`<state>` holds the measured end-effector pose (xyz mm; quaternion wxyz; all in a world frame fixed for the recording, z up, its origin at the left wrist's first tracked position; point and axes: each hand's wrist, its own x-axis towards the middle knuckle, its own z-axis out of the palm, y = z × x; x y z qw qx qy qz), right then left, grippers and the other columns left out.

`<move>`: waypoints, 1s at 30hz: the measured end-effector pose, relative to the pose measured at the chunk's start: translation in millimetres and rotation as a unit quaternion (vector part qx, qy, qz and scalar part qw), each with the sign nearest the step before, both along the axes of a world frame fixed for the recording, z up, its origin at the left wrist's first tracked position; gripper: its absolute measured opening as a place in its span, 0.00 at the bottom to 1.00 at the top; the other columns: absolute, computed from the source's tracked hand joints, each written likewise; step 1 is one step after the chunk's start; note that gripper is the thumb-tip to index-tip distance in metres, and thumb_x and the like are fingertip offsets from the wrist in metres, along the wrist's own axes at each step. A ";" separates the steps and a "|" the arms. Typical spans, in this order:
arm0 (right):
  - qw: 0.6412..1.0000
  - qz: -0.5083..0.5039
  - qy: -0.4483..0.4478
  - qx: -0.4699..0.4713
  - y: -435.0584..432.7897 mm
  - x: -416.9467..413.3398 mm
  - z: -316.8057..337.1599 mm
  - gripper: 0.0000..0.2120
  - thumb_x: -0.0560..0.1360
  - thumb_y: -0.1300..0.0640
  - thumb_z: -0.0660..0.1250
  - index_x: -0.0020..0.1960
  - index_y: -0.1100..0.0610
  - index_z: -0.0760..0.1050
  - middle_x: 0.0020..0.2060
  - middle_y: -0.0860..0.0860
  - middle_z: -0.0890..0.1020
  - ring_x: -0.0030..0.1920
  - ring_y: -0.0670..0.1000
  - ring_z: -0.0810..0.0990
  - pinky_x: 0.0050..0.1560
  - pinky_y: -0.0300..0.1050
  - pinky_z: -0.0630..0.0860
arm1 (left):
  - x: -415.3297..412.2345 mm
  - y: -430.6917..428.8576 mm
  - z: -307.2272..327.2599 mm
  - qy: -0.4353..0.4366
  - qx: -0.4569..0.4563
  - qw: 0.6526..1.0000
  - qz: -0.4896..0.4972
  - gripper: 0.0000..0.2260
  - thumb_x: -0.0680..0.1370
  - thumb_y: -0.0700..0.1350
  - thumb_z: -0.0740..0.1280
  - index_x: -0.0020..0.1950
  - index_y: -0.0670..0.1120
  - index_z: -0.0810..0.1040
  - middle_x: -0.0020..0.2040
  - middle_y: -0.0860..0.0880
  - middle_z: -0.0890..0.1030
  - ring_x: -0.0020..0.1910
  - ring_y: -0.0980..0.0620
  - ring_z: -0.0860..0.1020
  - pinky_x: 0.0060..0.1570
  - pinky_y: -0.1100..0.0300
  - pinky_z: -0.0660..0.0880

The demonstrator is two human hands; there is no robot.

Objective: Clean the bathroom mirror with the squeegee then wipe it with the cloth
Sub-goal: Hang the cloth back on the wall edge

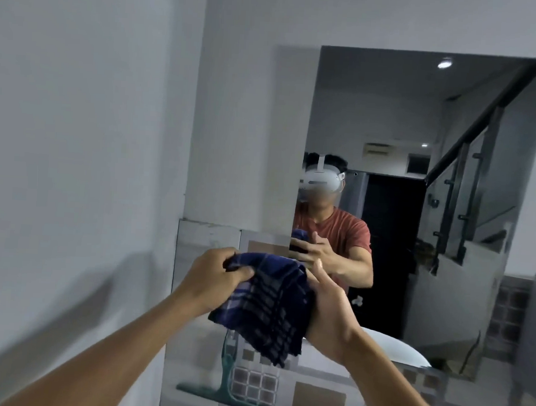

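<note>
White walls close in the left side of a narrow bathroom, and one mirror (418, 187) hangs on the wall ahead, its lower edge meeting a band of small square tiles (254, 387). Two bare forearms reach forward from the bottom of the view.

One cloth (272, 310), dark blue with a pale check pattern, is held up between the two hands in front of the mirror's lower left corner. The left hand (215, 278) grips the cloth's upper left edge, fingers curled closed over the fabric with the thumb pressed on top. The right hand (332, 316) supports the cloth from the right side, palm against the fabric; one finger stands up straight above the cloth, and the others are hidden behind it, so I cannot tell how far they close. The cloth hangs down in folds between the two wrists.

One squeegee (229, 385), teal green, leans upright below the cloth, its wide blade down on a ledge against the tiles and its handle pointing up; neither hand touches it.

One white basin (399, 349) shows just right of the right forearm. Reflected in the mirror are a person in a red shirt holding the same cloth, a staircase railing, a dark doorway and two ceiling lights.
</note>
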<state>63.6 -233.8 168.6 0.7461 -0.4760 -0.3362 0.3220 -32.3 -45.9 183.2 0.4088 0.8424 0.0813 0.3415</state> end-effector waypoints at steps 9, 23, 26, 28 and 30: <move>0.900 -0.200 -0.386 -0.038 55.8 -8.5 15.8 0.26 0.78 0.68 0.68 0.69 0.44 0.70 0.54 0.49 0.84 0.57 0.48 0.83 0.63 0.54 0.79 | -27.8 43.6 25.2 -0.020 0.024 0.999 0.019 0.06 0.77 0.45 0.71 0.51 0.55 0.79 0.47 0.54 0.84 0.46 0.54 0.83 0.50 0.55 0.80; 0.810 -0.315 -0.491 -0.062 139.6 39.1 48.4 0.14 0.81 0.63 0.63 0.58 0.45 0.77 0.52 0.44 0.80 0.51 0.41 0.79 0.49 0.31 0.73 | 19.4 86.8 32.5 -0.134 0.048 0.983 0.116 0.07 0.80 0.40 0.66 0.52 0.52 0.77 0.46 0.58 0.82 0.44 0.64 0.79 0.38 0.76 0.71; 0.710 -0.383 -0.582 -0.100 159.7 42.2 54.4 0.13 0.82 0.59 0.59 0.63 0.47 0.76 0.56 0.48 0.76 0.47 0.50 0.80 0.47 0.45 0.80 | 35.3 97.9 38.3 -0.149 0.068 0.975 0.153 0.09 0.80 0.38 0.64 0.52 0.53 0.76 0.46 0.56 0.81 0.45 0.59 0.80 0.42 0.67 0.76; 0.620 -0.408 -0.653 -0.152 168.8 42.3 52.2 0.13 0.82 0.58 0.59 0.65 0.50 0.74 0.58 0.51 0.74 0.41 0.56 0.81 0.40 0.53 0.82 | 43.4 104.7 36.3 -0.132 0.085 0.972 0.177 0.09 0.80 0.38 0.62 0.53 0.52 0.75 0.47 0.53 0.81 0.45 0.54 0.80 0.44 0.56 0.80; 0.574 -0.399 -0.688 -0.195 172.0 42.8 45.9 0.12 0.82 0.58 0.61 0.65 0.53 0.73 0.58 0.54 0.72 0.40 0.57 0.80 0.37 0.52 0.82 | 48.3 107.6 28.8 -0.106 0.097 0.971 0.189 0.08 0.80 0.38 0.62 0.53 0.50 0.75 0.48 0.50 0.81 0.45 0.51 0.80 0.43 0.53 0.80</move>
